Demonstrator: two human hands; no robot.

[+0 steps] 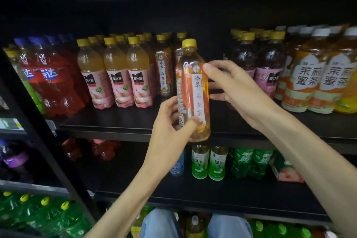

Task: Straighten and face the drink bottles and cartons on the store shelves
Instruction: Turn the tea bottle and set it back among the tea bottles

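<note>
held bottle (195,91): 冷萃 乌龙茶 | pink-label bottles (119,91) left of it: 美汁源 | white-cap bottles (309,79) right of it: 茉莉蜜茶 | green bottles (208,162) below it: 绿茶

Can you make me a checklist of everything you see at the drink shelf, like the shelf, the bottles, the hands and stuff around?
Surface: black shelf, bare strip along its front edge.
Job's things: oolong tea bottle with yellow cap, held upright in front of the shelf, label towards the camera; a matching bottle stands in the row behind.
Clutter: peach juice bottles, red soda bottles, dark juice bottles and jasmine tea bottles standing in rows; green tea bottles on the shelf below.
Grippers: left hand grips the held bottle's lower part; right hand holds its upper part.
Cables: nothing seen.
Surroundings: black shelf post at left; person's jeans at bottom.
</note>
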